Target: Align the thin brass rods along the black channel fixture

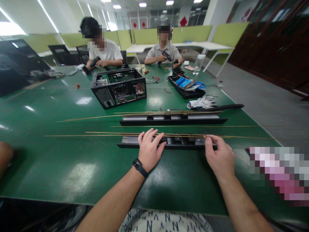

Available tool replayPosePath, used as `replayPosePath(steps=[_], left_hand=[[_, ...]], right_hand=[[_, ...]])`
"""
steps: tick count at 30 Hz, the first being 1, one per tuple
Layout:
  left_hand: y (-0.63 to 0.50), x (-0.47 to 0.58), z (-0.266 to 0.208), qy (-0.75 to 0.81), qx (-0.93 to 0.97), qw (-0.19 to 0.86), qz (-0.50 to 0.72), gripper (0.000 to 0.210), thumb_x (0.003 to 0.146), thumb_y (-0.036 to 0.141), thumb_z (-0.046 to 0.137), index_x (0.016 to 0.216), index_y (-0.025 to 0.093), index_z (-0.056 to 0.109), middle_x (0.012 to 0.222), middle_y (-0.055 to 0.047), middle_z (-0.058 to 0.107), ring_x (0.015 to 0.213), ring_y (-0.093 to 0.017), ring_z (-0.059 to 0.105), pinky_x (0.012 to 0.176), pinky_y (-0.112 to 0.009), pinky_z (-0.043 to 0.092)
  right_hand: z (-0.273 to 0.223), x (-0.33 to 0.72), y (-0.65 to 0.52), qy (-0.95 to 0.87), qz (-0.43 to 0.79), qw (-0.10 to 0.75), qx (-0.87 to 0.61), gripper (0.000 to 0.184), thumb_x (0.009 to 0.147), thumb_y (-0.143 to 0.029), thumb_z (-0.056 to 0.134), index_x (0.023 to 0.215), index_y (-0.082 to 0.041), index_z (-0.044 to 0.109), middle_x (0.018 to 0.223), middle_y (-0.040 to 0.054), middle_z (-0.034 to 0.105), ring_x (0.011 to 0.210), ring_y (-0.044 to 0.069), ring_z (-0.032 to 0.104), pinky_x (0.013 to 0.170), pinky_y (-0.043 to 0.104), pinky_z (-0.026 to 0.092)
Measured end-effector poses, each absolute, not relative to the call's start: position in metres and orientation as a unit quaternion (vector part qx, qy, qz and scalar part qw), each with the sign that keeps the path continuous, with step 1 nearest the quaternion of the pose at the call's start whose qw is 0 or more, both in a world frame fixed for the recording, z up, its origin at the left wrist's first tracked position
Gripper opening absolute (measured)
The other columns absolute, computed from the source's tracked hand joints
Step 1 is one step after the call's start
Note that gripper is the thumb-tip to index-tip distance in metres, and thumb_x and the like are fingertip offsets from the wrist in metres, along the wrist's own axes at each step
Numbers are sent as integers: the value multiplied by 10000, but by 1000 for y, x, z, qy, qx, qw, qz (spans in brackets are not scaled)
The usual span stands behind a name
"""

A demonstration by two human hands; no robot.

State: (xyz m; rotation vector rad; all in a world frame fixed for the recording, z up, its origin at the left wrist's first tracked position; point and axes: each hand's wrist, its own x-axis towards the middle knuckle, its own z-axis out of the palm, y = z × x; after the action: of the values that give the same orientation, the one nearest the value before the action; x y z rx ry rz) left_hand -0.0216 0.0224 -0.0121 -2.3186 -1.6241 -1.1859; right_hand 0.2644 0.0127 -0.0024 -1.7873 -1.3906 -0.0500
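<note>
My left hand [150,149], a dark watch on its wrist, lies over the nearer long black channel [130,145] with its fingers spread out. Its fingertips rest across the thin golden rods [108,133] that run along the channel's far side. At the channel's right end, my right hand [220,157] is closed, thumb and forefinger pinching a thin golden rod [243,137]. Pale and dark parts show inside the channel between my hands. Beyond it lies a second black channel [173,121], with more golden rods along its back. A single loose rod [241,126] lies between the two channels.
Further back on the green table [79,174] stands an open black computer case [120,88]. To its right are a black tray [187,91] with blue items, white gloves [202,102] and a clear bottle [199,64]. Two people across the table hold power drills.
</note>
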Motion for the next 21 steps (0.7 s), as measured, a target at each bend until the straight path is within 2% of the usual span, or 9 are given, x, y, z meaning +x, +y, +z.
replayPosePath(steps=[13,21], left_hand=[[23,-22,-12,-531,-756,34,-381,313,1019,307,751,1332,300,745,1428,-107,740,1436,-318,623,1257,-561,330],[23,-22,-12,-528,-755,35,-387,309,1014,308,758,1323,295,749,1414,-105,744,1425,-314,628,1252,-557,332]], right_hand=[[-1,266,14,-519,-28,421,-743,381,975,-498,541,1075,-224,786,995,111,813,947,303,723,949,467,527],[-3,268,16,-539,-32,430,-724,389,989,-489,541,1093,-197,775,1006,130,819,952,302,754,977,460,537]])
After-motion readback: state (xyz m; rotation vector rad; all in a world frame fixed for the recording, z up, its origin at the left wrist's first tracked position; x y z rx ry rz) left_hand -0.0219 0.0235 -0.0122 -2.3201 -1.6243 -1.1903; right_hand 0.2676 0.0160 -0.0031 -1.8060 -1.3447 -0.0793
